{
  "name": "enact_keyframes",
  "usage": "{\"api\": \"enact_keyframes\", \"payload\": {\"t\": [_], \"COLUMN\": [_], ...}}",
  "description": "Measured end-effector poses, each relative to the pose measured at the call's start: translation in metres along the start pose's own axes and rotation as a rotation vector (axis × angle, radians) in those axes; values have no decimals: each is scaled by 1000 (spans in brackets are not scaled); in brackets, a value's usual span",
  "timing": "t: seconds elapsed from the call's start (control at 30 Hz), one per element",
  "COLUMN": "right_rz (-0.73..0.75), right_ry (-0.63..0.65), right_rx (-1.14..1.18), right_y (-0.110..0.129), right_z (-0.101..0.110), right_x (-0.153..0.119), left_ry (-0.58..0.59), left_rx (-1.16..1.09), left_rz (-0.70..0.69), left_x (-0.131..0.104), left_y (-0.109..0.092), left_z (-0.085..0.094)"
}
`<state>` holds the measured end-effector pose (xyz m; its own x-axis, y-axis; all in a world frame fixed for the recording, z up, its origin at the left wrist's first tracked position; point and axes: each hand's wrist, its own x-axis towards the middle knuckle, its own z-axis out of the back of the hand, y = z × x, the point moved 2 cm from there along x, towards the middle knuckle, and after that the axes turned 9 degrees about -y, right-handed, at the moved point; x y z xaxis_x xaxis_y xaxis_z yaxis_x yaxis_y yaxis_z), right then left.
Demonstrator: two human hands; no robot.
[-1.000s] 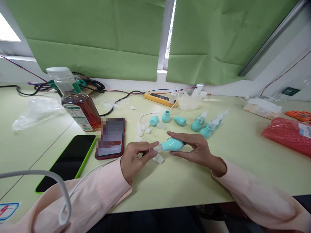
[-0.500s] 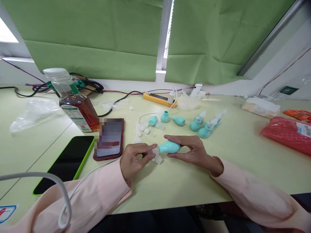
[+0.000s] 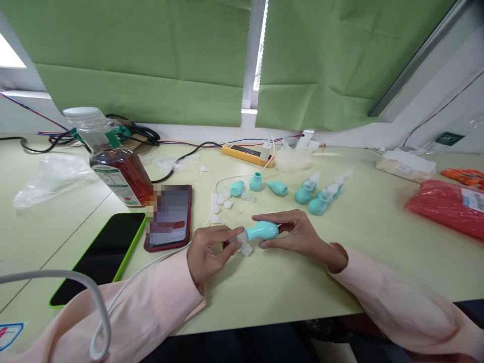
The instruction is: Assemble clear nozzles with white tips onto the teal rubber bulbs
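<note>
A glossy turquoise bulb (image 3: 263,230) is held sideways over the desk (image 3: 287,292), rounded end to the right, its narrow neck meeting a clear tip (image 3: 243,236), mostly covered. A clear fitting (image 3: 247,250) shows just below; whether it joins the tip cannot be told.

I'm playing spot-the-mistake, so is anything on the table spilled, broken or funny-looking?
Nothing looks spilled or broken. The clear, white-capped bottle of reddish-brown liquid seems to lean, though the wide camera view may cause that. A crumpled, clear plastic bag at the left looks a bit untidy.
</note>
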<state>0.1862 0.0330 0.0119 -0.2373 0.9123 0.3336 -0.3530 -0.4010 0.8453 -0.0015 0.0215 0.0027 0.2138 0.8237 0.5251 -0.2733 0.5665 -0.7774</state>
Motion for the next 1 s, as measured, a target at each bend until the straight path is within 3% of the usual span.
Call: {"api": "enact_keyframes", "payload": {"t": [0.17, 0.43, 0.67, 1.0], "right_rz": [-162, -304, -422, -561], "right_ry": [64, 160, 342, 345], "right_rx": [104, 158, 298, 339], "right_y": [-1, -5, -5, -6], "right_z": [-1, 3, 3, -1], "right_x": [1, 4, 6, 5], "left_ry": [-12, -29, -12, -23], "left_rx": [55, 93, 106, 244], "left_rz": [-36, -156, -268, -480], "left_x": [-2, -3, -6, -12], "left_y": [-1, -4, -6, -6], "left_z": [0, 0, -2, -5]}}
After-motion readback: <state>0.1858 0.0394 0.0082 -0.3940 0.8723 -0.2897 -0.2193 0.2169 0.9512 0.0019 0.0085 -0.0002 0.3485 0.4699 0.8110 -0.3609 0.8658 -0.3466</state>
